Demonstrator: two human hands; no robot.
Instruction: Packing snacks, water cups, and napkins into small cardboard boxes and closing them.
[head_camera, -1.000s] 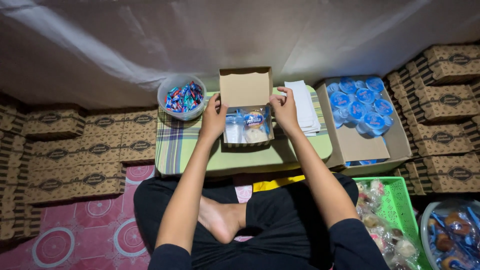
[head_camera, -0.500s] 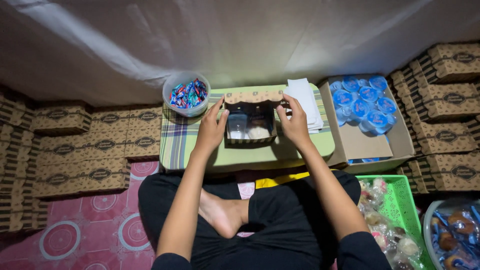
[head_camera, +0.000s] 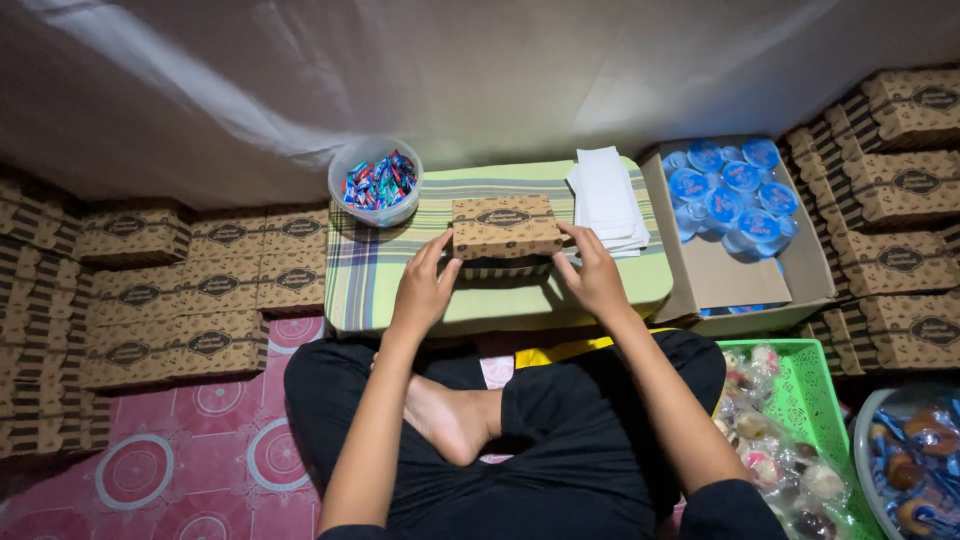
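Observation:
A small brown patterned cardboard box (head_camera: 505, 227) sits closed on the low table with the green striped cloth (head_camera: 375, 270). My left hand (head_camera: 423, 287) presses its left front corner, fingers on the lid edge. My right hand (head_camera: 592, 272) holds the box's right front corner in the same way. My crossed legs and a bare foot lie below the table.
A bowl of wrapped candies (head_camera: 377, 182) stands at the table's back left, a stack of white napkins (head_camera: 607, 198) at its back right. An open carton of blue-lidded cups (head_camera: 733, 194) lies right. Closed brown boxes (head_camera: 200, 290) are stacked on both sides. A green basket of wrapped snacks (head_camera: 790, 440) sits at lower right.
The box's lid, upright a second ago with the contents showing, has been folded down. The box is now closed under both hands.

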